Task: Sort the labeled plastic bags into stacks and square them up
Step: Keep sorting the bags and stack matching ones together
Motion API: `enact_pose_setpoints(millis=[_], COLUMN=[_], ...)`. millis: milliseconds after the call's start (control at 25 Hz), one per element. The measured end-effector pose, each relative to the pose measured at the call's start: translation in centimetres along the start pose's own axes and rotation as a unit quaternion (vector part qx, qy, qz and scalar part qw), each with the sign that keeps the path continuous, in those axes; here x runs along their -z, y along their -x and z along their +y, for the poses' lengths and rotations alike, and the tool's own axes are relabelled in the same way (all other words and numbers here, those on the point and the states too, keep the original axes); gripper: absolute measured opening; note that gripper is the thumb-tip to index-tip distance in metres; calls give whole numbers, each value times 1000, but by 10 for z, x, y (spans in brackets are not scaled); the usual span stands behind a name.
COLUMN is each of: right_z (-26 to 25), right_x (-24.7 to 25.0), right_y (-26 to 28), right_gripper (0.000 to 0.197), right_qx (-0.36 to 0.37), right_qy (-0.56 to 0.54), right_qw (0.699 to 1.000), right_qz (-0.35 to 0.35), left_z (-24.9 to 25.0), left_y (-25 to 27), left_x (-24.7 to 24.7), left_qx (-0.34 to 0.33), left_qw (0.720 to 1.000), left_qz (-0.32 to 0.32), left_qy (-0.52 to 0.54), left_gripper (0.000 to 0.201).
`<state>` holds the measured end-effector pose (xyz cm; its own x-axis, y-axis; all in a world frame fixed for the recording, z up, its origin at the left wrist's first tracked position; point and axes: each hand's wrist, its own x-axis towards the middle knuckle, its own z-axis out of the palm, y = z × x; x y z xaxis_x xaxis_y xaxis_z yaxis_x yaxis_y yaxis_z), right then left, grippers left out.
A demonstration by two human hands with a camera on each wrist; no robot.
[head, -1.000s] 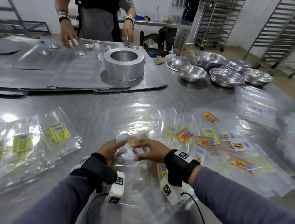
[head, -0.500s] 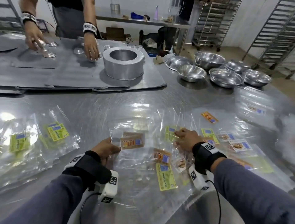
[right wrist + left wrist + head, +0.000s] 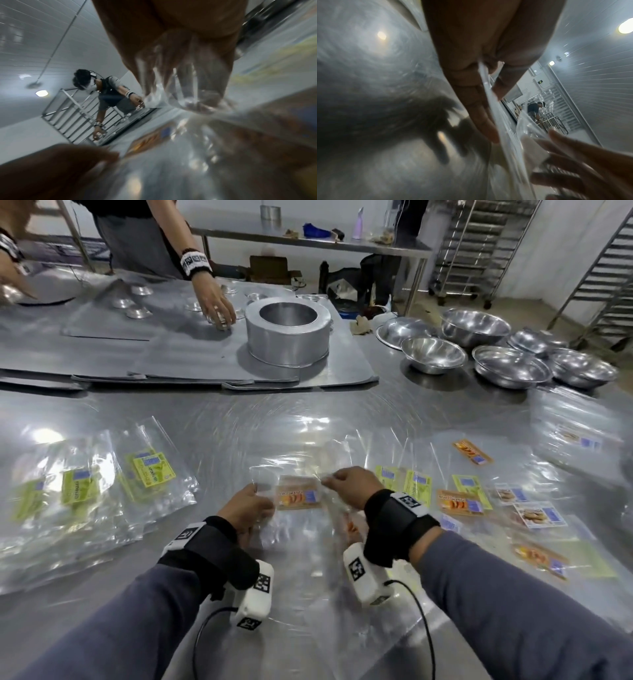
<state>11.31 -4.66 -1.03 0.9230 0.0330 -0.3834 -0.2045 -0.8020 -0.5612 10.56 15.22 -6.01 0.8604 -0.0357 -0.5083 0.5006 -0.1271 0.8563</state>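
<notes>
Clear plastic bag with orange label (image 3: 297,497) between our two hands, just above the steel table (image 3: 308,419). Left hand (image 3: 247,510) pinches its left edge, thumb over straight fingers (image 3: 477,108). Right hand (image 3: 354,486) has fingers curled, gripping crinkled film at the right edge. We judge it featherweight, limp and slick; best held at opposite edges, kept taut. Label reads orange with a blue patch. Yellow-green labelled bags (image 3: 150,470) lie stacked beyond our left fingers; mixed unsorted bags (image 3: 462,501) spread past the right.
</notes>
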Motion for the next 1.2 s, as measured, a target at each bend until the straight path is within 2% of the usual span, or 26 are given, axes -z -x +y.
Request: enact_pose_setpoints(millis=[80, 120, 160, 240, 360, 440, 520, 560, 760, 880, 960, 1040, 1120, 1200], right_z=[-19, -24, -25, -20, 8, 37, 60, 69, 84, 80, 74, 70, 68, 63], right_x=[-21, -28, -33, -31, -12, -2, -1, -2, 12, 16, 7, -8, -14, -4], right_y=[5, 7, 8, 14, 22, 30, 36, 36, 11, 5, 6, 5, -1, -4], right_gripper=[47, 48, 48, 42, 38, 38, 49, 54, 56, 55, 73, 85, 73, 48], right_qx=[22, 33, 47, 76, 70, 52, 41, 40, 0, 14, 3, -21, -24, -32], right_qy=[-17, -11, 1, -2, -19, 89, 211, 238, 178, 100, 127, 218, 227, 157], right_qw=[998, 996, 994, 992, 996, 995, 976, 970, 983, 993, 990, 975, 974, 986], right_qz=[-56, -80, -95, -104, -49, -20, -23, -21, 36, 59, 54, 20, 15, 38], left_z=[1, 1, 1, 0, -2, 3, 7, 9, 5, 5, 3, 0, 0, 1], left_y=[0, 2, 3, 6, 5, 6, 8, 10, 18, 19, 17, 20, 23, 26], left_x=[-4, -4, -5, -5, 7, 21, 33, 37, 42, 41, 39, 37, 38, 39], left_qx=[5, 16, 15, -13, -19, -24, -31, -35, -29, -15, -5, 0, 6, 13], left_qw=[998, 996, 996, 998, 999, 999, 998, 998, 997, 997, 998, 999, 999, 999], left_qz=[24, 22, 11, 1, 28, 41, 49, 50, 40, 35, 34, 28, 27, 23], left_qy=[64, 88, 87, 57, 29, 13, 19, 31, 58, 63, 54, 42, 30, 18], left_gripper=[24, 29, 34, 23, 37, 29, 21, 20, 28, 29, 33, 39, 38, 34])
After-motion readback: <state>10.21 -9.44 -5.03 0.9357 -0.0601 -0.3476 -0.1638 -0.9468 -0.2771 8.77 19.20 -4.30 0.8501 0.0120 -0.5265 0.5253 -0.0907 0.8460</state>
